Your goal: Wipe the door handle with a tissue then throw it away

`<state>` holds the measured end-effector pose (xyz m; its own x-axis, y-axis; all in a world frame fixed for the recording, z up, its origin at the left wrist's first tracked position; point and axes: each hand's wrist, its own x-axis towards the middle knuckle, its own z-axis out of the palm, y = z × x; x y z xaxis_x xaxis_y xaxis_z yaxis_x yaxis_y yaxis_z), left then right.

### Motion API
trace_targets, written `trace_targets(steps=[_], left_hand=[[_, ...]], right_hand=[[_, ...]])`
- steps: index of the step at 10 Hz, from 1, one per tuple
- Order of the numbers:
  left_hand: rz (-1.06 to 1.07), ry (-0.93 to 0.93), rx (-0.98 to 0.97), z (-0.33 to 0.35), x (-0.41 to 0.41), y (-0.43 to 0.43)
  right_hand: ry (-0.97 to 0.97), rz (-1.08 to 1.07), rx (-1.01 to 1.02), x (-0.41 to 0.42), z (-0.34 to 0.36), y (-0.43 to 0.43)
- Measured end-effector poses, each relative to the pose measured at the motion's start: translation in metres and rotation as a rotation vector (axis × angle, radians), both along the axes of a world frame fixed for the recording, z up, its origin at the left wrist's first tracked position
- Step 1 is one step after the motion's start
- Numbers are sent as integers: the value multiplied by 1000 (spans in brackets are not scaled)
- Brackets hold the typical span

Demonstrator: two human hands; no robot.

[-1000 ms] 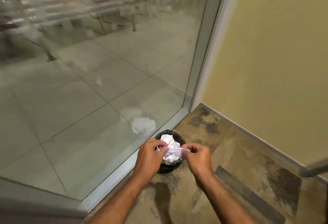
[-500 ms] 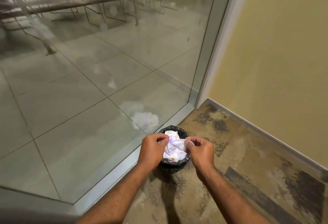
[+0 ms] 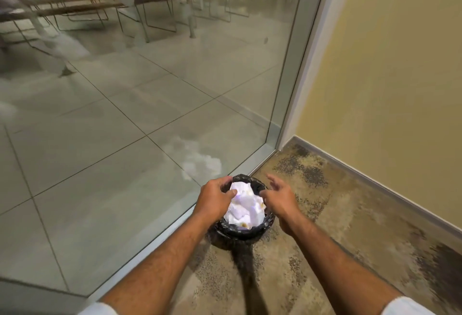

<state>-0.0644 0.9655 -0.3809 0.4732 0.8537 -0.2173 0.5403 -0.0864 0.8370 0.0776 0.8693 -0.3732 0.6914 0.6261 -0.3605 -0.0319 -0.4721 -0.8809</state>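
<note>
Since half a second ago the two hands have parted and no longer pinch the tissue between them; the right hand point(image 3: 280, 201) has drawn off to the right with its fingers spread and nothing in it. White crumpled tissue point(image 3: 246, 206) now lies heaped in the mouth of the small bin point(image 3: 250, 233), which is lined with a black plastic bag, and some of the paper shows brownish stains. Which wad in the heap is the one used for wiping cannot be told. The left hand point(image 3: 215, 198) is over the bin's left rim, fingers curled loosely, its thumb tip touching the top of the paper without any clear grasp on it. Both bare forearms reach in from the lower edge, with white sleeves just visible. The bin stands on mottled brown carpet point(image 3: 337, 227), tight against the metal frame point(image 3: 155, 242) of a floor-length glass panel point(image 3: 125, 127). A faint reflection of the paper shows in the glass beside the bin. A yellow wall point(image 3: 400, 77) rises on the right, meeting the glass at the corner beyond the bin.
</note>
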Motion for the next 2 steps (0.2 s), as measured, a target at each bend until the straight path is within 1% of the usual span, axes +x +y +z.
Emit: trace_targets(steps=[1,2], left_hand=[[39,-20,23,-7,-10,-10],[92,-19,70,0,-14,-25]], right_hand=[[-65,-41,12,-6,-12,-12],[-222,-62,33,-22,0,-17]])
